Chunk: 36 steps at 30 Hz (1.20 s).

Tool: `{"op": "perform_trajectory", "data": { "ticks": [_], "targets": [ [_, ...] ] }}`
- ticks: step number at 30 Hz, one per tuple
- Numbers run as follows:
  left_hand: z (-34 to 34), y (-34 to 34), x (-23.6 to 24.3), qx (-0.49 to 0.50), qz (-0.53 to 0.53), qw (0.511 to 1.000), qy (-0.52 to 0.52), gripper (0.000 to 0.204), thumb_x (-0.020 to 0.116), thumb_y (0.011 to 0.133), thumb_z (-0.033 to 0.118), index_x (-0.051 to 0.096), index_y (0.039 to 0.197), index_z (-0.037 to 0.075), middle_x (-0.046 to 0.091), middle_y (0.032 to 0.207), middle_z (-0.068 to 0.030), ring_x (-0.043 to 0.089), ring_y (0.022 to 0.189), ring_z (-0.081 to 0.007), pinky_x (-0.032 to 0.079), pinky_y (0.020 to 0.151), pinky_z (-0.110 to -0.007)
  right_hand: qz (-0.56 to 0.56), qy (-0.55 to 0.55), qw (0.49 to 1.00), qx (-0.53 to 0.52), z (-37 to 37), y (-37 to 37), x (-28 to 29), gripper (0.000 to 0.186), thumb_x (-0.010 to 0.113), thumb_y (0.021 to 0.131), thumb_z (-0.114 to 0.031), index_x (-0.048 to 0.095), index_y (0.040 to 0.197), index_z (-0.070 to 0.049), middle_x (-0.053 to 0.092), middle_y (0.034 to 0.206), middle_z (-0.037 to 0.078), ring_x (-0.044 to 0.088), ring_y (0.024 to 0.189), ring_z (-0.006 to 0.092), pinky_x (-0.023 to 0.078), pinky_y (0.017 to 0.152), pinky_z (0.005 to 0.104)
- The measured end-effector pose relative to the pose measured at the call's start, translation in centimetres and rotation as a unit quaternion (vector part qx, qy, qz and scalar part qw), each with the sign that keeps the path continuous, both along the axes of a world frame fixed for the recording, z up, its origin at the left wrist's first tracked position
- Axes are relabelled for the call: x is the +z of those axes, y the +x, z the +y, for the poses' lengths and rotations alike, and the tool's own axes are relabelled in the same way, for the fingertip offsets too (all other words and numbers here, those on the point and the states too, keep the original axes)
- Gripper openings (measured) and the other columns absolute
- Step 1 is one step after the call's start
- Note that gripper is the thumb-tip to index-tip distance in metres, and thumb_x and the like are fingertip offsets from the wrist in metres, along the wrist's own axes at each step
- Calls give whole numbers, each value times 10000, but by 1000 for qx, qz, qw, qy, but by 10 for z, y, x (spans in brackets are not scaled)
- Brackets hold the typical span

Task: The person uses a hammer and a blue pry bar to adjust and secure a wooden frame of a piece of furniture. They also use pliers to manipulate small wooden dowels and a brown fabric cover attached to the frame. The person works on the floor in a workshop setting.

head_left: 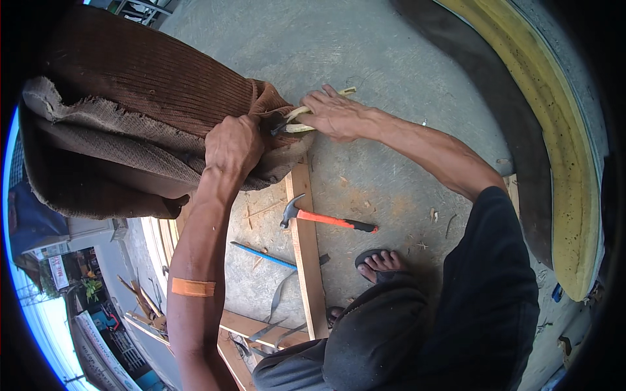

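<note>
Brown ribbed upholstery fabric [163,78] covers a bulky piece at the upper left, its frayed, paler backing hanging loose along the near side. Bunched cloth near its right end is gripped by my left hand [233,146], fingers curled into the fabric. My right hand [332,116] is closed around pliers [301,128] with pale yellow handles. Their dark jaws point left into the folded cloth, close to my left hand; the folds partly hide the jaw tips. Below, a claw hammer [326,219] with an orange and black handle rests across a wooden beam [305,254].
A blue bar [264,255] lies left of the beam, near loose grey straps [277,300]. Wood scraps litter the concrete floor [391,65]. A long yellow and dark cushioned piece [561,130] curves along the right. My sandalled foot [381,264] stands beside the hammer.
</note>
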<state>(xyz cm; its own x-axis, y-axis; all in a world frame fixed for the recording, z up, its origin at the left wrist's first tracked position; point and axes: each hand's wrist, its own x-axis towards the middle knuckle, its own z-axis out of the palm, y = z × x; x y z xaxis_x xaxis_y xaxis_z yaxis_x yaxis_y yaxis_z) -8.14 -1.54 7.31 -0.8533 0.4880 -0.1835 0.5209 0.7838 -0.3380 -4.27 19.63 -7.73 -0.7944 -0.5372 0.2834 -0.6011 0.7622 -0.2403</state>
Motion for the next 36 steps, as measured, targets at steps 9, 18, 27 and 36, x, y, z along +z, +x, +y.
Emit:
{"op": "perform_trajectory", "data": {
  "ticks": [9,18,27,36],
  "targets": [
    [6,8,8,9,-20,999,37,295,518,928,149,731,936,-54,719,904,-296,736,875,-419,598,810,-472,55,140,988,24,-4,0,53,206,530,957,-120,629,1114,-32,580,1119,181,590,1208,349,517,997,578],
    [-2,-1,1,9,-18,1000,7,256,551,976,226,749,1085,106,720,882,-261,721,873,-425,590,797,-506,-248,-35,965,-81,-28,22,44,303,634,916,-202,601,1092,42,671,1085,300,713,883,414,570,709,488],
    [-1,-1,-3,5,-8,1000,1,257,541,971,210,748,1068,94,715,898,-277,717,880,-438,589,799,-510,-523,-635,562,-83,-124,81,-23,239,640,1002,-261,541,962,-46,516,640,17,515,465,141,433,422,325],
    [5,3,6,-28,-20,999,27,290,524,991,234,734,1060,46,710,898,-288,715,890,-439,585,806,-506,-489,-491,699,-178,-115,80,-21,436,631,967,-406,624,1092,12,644,779,119,648,728,225,506,686,402]
  ]
}}
